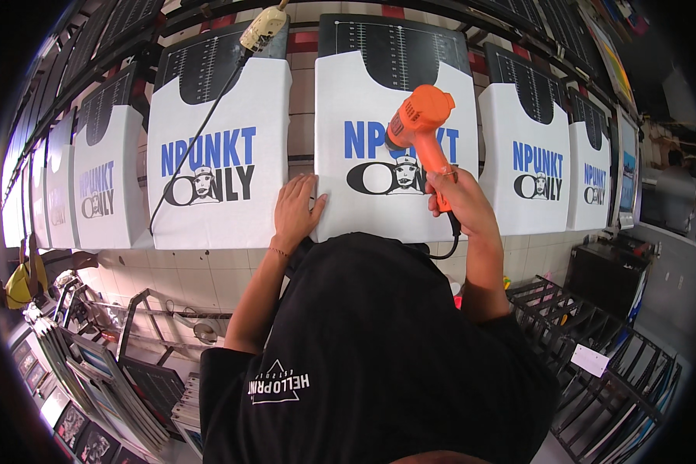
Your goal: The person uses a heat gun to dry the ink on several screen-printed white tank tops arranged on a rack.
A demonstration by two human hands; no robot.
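My right hand (465, 203) grips the handle of an orange heat gun (427, 108). The gun's dark nozzle points down and left at the blue and black print of a white T-shirt (340, 100). That shirt lies stretched over a black pallet (356, 35) with ruler marks. My left hand (295, 207) rests with fingers stretched out at the lower left edge of this shirt, in the gap beside another white T-shirt (216, 124) bearing the same print. A dark cord (445, 255) hangs from the gun's handle.
A beige plug connector (263, 29) hangs at the top; its black cable crosses the left shirt. More white printed shirts (530, 209) line the row on both sides. Screen frames (93, 379) stand lower left, a black metal rack (595, 348) lower right.
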